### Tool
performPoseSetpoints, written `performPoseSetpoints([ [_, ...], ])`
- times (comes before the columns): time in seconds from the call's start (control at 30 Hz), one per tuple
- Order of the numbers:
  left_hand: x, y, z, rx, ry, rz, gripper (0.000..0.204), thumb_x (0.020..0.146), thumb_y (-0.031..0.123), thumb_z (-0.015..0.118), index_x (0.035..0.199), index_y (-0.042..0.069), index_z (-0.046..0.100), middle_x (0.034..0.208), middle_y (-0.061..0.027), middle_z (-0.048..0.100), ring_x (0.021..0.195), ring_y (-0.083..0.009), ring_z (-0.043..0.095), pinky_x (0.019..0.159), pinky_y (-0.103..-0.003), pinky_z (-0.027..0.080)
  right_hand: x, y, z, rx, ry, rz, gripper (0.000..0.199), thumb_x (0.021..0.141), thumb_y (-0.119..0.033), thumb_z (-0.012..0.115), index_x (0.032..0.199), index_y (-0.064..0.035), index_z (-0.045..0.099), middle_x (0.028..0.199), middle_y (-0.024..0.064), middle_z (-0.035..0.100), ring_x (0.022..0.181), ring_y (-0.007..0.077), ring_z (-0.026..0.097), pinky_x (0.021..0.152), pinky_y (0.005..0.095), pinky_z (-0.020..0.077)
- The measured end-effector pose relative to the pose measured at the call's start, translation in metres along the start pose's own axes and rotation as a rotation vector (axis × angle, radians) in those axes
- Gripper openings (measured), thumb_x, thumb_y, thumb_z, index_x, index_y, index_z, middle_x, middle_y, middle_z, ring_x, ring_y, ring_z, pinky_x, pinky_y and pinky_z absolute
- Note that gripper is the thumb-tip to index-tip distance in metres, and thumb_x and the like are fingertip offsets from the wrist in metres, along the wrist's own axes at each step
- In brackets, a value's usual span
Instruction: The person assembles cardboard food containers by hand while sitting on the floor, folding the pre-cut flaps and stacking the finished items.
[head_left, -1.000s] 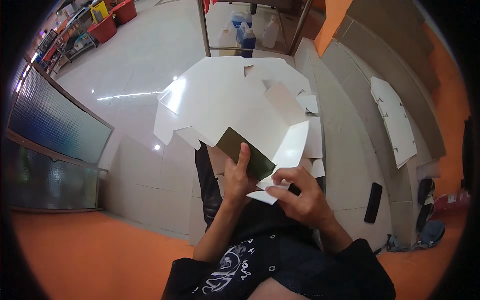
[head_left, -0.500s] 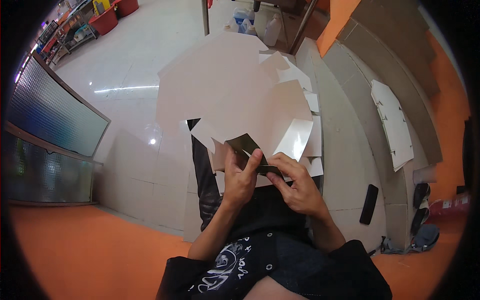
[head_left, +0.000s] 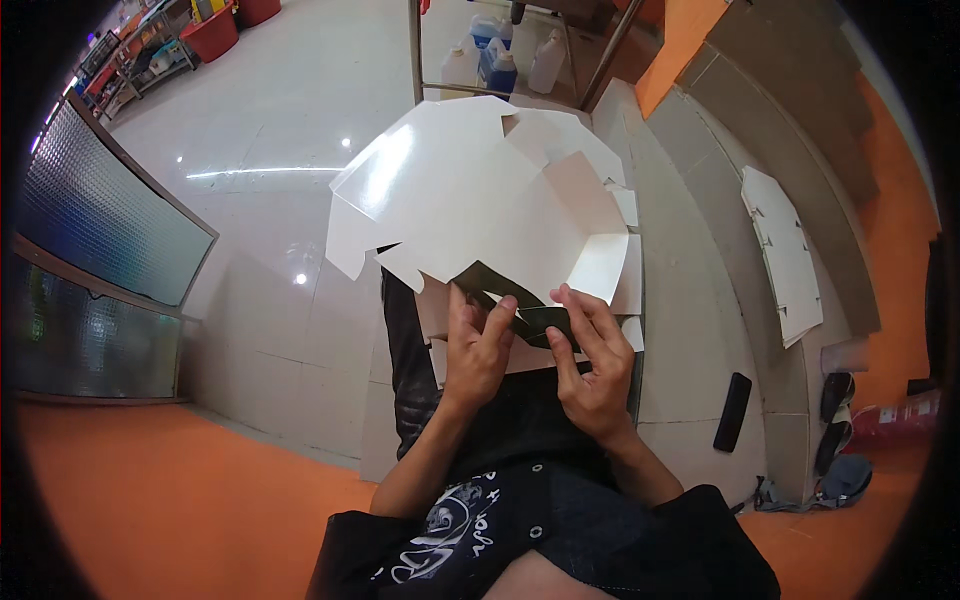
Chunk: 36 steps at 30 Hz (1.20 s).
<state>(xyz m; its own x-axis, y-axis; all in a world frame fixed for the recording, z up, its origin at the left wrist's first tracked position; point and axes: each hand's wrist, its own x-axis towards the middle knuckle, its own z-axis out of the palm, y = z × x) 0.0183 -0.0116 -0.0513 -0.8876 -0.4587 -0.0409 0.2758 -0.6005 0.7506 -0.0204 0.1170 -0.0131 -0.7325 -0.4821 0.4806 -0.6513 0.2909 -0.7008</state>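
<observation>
A large white cardboard box blank (head_left: 450,190) with cut flaps lies over my lap, its glossy surface facing up. Along its near edge, dark green flaps (head_left: 545,322) stand folded up. My left hand (head_left: 476,350) pinches the left one, thumb in front and fingers behind, partly hidden. On the right, my right hand (head_left: 597,375) grips the other dark flap between thumb and fingers, where the two flaps meet at a corner. More pale cardboard pieces (head_left: 628,270) show beneath the blank's right side.
Another stack of folded white blanks (head_left: 782,255) leans on the tiled step at right. A black phone (head_left: 733,412) lies on the ledge below it. Plastic jugs (head_left: 497,70) stand under a metal-legged table ahead. Textured glass panels (head_left: 110,215) are at left.
The blank has tilted, its far edge coming down toward me, so the jugs show more. My right hand has moved slightly down, its fingers more stretched along the dark flap.
</observation>
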Motion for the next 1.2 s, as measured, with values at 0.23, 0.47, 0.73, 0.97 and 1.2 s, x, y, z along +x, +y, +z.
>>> performPoseSetpoints([
  [0.23, -0.001, -0.008, -0.007, -0.026, -0.064, 0.024, 0.049, 0.096, 0.010, 0.054, 0.136, 0.008, 0.027, 0.109, -0.0038, 0.049, 0.079, -0.0063, 0.044, 0.058, -0.020, 0.037, 0.007, 0.005, -0.003, -0.090, -0.064, -0.115, 0.050, 0.083, 0.008, 0.061, 0.132, 0.0016, 0.054, 0.110, 0.0175, 0.062, 0.097, 0.0301, 0.061, 0.078, 0.0365, 0.0513],
  [0.47, -0.005, -0.011, -0.007, 0.009, -0.181, 0.012, 0.056, 0.095, 0.006, 0.055, 0.139, 0.004, 0.021, 0.128, -0.0115, 0.045, 0.120, -0.0215, 0.046, 0.103, -0.035, 0.037, 0.014, 0.005, -0.004, -0.106, -0.182, -0.169, 0.052, 0.084, 0.006, 0.062, 0.134, 0.0029, 0.051, 0.114, 0.0194, 0.058, 0.097, 0.0314, 0.059, 0.079, 0.0370, 0.0499],
  [0.73, -0.003, -0.005, 0.004, 0.282, -0.149, 0.097, 0.090, 0.084, 0.017, 0.076, 0.143, 0.003, 0.009, 0.128, -0.0166, 0.044, 0.121, -0.0244, 0.047, 0.100, -0.034, 0.042, 0.026, 0.003, -0.020, 0.108, -0.415, -0.134, 0.060, 0.080, 0.001, 0.064, 0.138, 0.0017, 0.047, 0.123, 0.0212, 0.051, 0.107, 0.0331, 0.057, 0.085, 0.0347, 0.0489],
  [0.97, -0.004, -0.008, 0.018, 0.611, -0.165, 0.238, 0.086, 0.082, 0.018, 0.075, 0.143, 0.000, 0.017, 0.129, -0.0198, 0.046, 0.118, -0.0273, 0.052, 0.098, -0.038, 0.044, 0.078, -0.062, -0.030, 0.039, -0.193, -0.291, 0.047, 0.078, -0.005, 0.070, 0.123, 0.0025, 0.058, 0.111, 0.0166, 0.055, 0.100, 0.0306, 0.059, 0.080, 0.0360, 0.0508],
  [1.2, -0.010, 0.003, 0.032, 0.526, -0.180, 0.214, 0.095, 0.080, 0.007, 0.071, 0.147, 0.002, 0.005, 0.124, -0.0213, 0.055, 0.113, -0.0303, 0.058, 0.096, -0.040, 0.046, 0.090, -0.049, -0.022, -0.028, -0.038, -0.334, 0.025, 0.072, 0.009, 0.071, 0.095, 0.0011, 0.068, 0.084, 0.0108, 0.063, 0.069, 0.0220, 0.063, 0.063, 0.0328, 0.0515],
])
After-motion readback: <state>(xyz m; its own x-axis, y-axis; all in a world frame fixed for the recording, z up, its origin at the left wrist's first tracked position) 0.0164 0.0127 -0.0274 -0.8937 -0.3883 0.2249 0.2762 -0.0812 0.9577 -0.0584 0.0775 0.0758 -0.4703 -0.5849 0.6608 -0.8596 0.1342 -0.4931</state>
